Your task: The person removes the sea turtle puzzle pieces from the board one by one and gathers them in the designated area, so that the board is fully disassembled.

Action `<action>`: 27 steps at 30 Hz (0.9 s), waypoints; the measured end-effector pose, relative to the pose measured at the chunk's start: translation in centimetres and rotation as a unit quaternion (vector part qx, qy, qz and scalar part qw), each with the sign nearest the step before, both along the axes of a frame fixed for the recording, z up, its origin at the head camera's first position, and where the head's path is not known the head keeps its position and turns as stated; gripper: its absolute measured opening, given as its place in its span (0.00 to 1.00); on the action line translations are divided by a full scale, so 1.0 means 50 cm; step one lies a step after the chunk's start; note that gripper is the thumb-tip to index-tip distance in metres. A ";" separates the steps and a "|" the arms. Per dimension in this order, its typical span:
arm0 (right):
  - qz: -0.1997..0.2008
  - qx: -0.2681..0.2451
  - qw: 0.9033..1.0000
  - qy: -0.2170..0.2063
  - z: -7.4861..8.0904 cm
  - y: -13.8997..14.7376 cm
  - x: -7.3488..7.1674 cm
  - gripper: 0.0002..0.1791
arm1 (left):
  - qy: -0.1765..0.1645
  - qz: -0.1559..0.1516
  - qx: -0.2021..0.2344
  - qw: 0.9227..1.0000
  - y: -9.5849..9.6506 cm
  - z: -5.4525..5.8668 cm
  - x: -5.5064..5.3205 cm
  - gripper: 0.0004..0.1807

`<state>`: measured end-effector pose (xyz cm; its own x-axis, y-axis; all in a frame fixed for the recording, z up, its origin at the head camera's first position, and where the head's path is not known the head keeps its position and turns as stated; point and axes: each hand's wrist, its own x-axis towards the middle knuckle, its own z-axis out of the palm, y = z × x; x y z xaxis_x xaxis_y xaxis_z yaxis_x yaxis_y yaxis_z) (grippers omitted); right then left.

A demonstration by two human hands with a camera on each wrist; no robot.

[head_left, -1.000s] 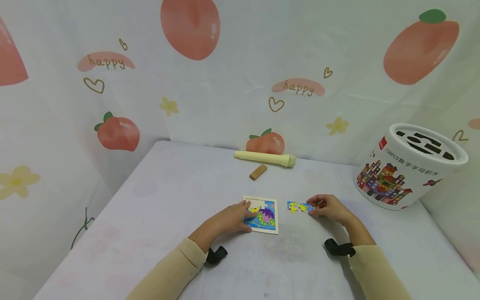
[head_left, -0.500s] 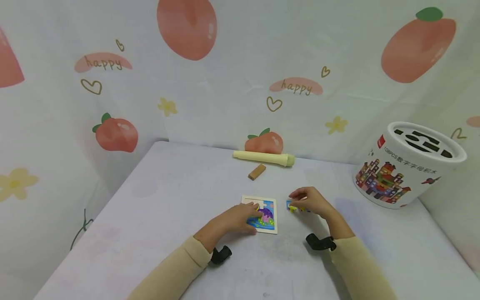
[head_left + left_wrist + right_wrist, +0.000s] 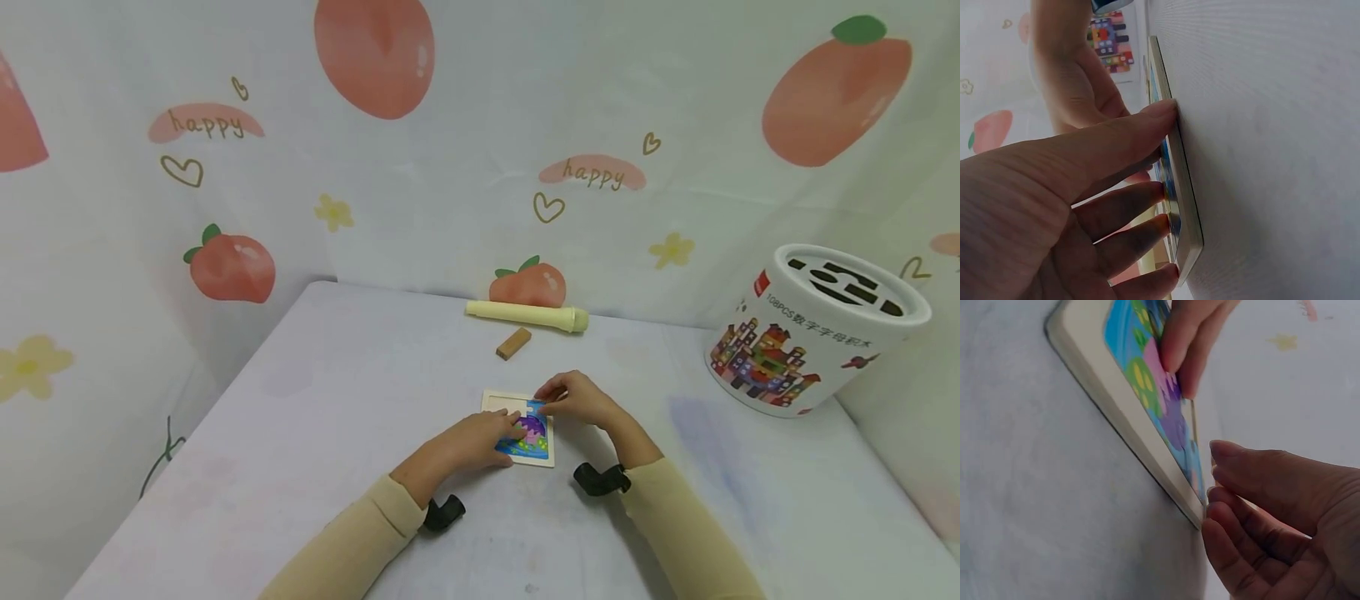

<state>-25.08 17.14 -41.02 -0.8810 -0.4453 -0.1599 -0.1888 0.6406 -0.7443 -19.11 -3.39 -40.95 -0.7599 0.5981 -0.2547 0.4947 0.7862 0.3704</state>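
A small wooden-framed jigsaw puzzle (image 3: 551, 448) with a purple, pink and green picture lies flat on the table. My left hand (image 3: 468, 440) spreads over its left side. In the left wrist view the thumb (image 3: 1159, 115) presses the frame's near edge while the other fingertips rest on the picture. My right hand (image 3: 581, 402) is at the far right corner of the puzzle, with thumb (image 3: 1229, 453) and fingers curled toward each other. Whether a puzzle piece sits in that pinch I cannot tell. The two loose pieces seen earlier are hidden.
Beyond the puzzle lie a small brown wooden block (image 3: 513, 343) and a pale yellow toy microphone (image 3: 525, 314). A large white lidded bucket (image 3: 795, 350) printed with toy blocks stands at the right. A fruit-patterned curtain (image 3: 420, 200) hangs behind the table.
My right hand has moved left, from the two loose blue-and-yellow puzzle pieces to the puzzle's far right corner. My left hand has shifted slightly right across the puzzle.
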 end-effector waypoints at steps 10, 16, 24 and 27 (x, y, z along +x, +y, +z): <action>0.028 0.015 0.999 0.026 -0.008 -0.018 -0.004 0.09 | 0.010 -0.007 -0.008 1.000 0.002 0.002 0.002 0.26; 0.021 0.019 0.999 0.038 -0.010 -0.020 -0.006 0.08 | 0.013 -0.008 -0.008 1.000 0.002 0.004 0.003 0.26; 0.031 0.026 0.998 0.038 -0.008 -0.019 -0.005 0.08 | 0.016 -0.023 -0.015 1.000 0.000 0.003 0.004 0.26; 0.051 0.019 0.998 0.039 -0.006 -0.016 -0.004 0.08 | 0.021 -0.030 -0.018 0.999 -0.001 0.002 0.005 0.26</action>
<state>-25.28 16.34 -41.33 -0.8422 -0.5274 -0.1121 -0.3096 0.6433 -0.7002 -18.88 -3.45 -40.85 -0.7334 0.6338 -0.2459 0.5556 0.7672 0.3204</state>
